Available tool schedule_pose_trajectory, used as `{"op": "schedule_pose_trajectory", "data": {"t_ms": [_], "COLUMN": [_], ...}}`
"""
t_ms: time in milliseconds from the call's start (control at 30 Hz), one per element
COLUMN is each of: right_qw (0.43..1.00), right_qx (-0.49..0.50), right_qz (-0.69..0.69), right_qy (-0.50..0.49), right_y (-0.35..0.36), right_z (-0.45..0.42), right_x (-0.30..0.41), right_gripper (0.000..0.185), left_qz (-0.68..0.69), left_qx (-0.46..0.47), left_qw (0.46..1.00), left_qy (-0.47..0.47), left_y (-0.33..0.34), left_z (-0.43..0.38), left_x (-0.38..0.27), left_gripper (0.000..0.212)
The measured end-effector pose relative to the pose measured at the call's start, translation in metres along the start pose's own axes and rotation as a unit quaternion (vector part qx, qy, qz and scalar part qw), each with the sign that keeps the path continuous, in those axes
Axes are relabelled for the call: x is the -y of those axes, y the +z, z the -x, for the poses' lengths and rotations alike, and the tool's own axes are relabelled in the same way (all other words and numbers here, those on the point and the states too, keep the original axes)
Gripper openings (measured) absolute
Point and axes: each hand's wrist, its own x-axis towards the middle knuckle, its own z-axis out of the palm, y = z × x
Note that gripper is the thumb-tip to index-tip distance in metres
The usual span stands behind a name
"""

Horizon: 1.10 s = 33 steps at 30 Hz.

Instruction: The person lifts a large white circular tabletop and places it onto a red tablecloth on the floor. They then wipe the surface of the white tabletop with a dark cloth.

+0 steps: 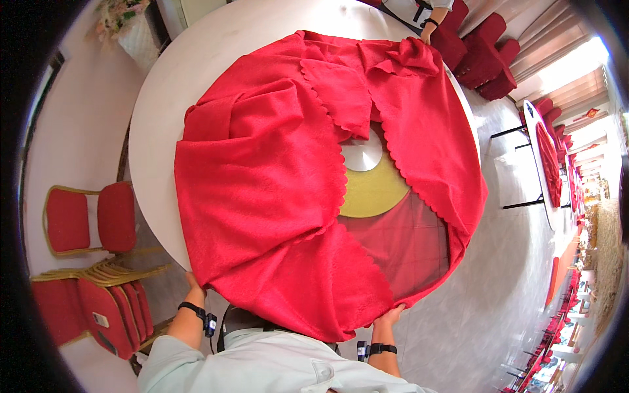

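A red tablecloth (260, 186) with scalloped edges lies bunched and partly folded over a large round white table (152, 147). Near its middle a gap shows a yellow-green disc (378, 196) with a smaller shiny white disc (363, 154) on it. My left hand (195, 283) holds the cloth's near left edge by the table rim. On the near right, my right hand (390, 315) grips the cloth's edge; the fingers of both hands are partly hidden by cloth. At the far right of the table, another person's hand (426, 37) touches the bunched cloth.
Red chairs (115, 216) with gold frames stand at the left, several of them stacked (118, 309). Red-covered chairs (484, 54) are at the back right. Farther right stands another table (535, 147) with red cloth on it. A white vase of flowers (140, 42) is at the back left.
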Motion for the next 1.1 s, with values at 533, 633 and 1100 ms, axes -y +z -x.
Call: {"op": "schedule_pose_trajectory", "data": {"t_ms": [533, 633, 1100], "right_qw": [0.998, 0.999, 0.997], "right_qx": [-0.034, -0.029, -0.076], "right_qz": [0.058, 0.027, 0.018], "right_qy": [-0.018, -0.014, -0.015], "right_y": [-0.014, -0.007, 0.002], "right_z": [-0.024, -0.021, 0.005], "right_x": [-0.008, -0.019, -0.024], "right_gripper": [0.071, 0.071, 0.071], "left_qz": [-0.170, -0.117, -0.196], "left_qx": [-0.127, -0.116, -0.148], "left_qw": [0.959, 0.961, 0.945], "left_qy": [0.189, 0.222, 0.216], "left_y": [-0.038, -0.055, -0.076], "left_z": [0.047, 0.029, 0.047], "left_x": [0.083, 0.094, 0.139], "left_gripper": [0.065, 0.063, 0.063]}}
